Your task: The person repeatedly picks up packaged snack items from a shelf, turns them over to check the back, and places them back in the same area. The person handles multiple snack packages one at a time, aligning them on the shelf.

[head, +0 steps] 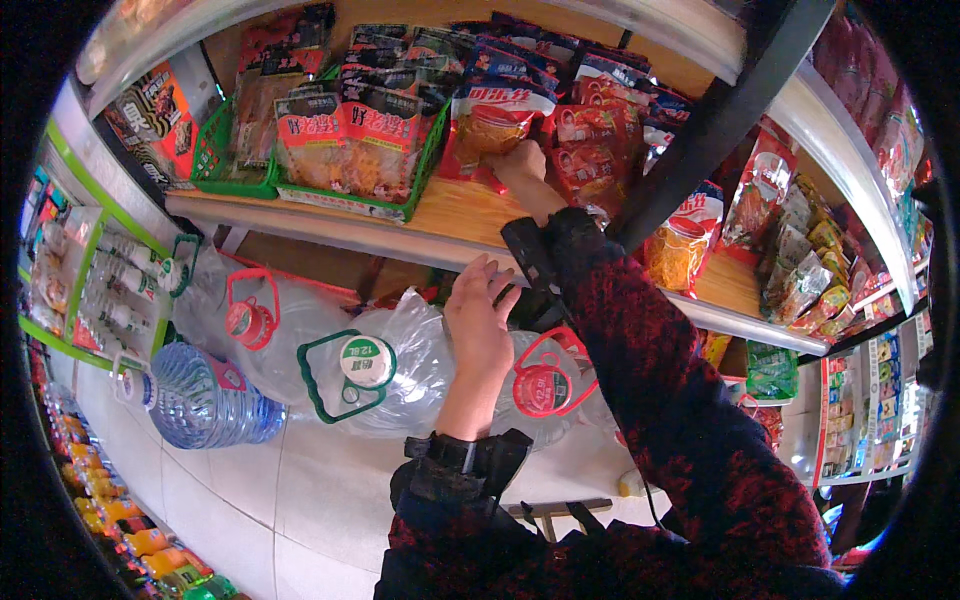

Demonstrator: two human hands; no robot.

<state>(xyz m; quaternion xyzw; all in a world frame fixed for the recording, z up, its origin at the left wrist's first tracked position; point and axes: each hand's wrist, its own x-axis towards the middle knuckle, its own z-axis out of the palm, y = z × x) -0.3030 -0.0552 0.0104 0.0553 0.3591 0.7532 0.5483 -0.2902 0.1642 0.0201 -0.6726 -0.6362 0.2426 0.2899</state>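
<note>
On the wooden shelf, my right hand (pixel 521 169) reaches to the lower part of a red and blue snack packet (pixel 499 112). Its fingertips are partly hidden against the packet, so its hold is unclear. To the right of that hand lie more red packets (pixel 589 154). My left hand (pixel 480 322) is held empty below the shelf's front edge, fingers spread and pointing up, over large clear water bottles. A bottle with a green handle and white cap (pixel 367 360) is to its left, one with a red handle and cap (pixel 541 386) to its right.
Green plastic baskets (pixel 409 214) of flat snack packets stand on the shelf to the left. A dark metal post (pixel 694 142) crosses in front of the shelf at the right. A blue-tinted water bottle (pixel 214 397) lies on the tiled floor (pixel 225 495). Drink bottles (pixel 112 510) line the lower left.
</note>
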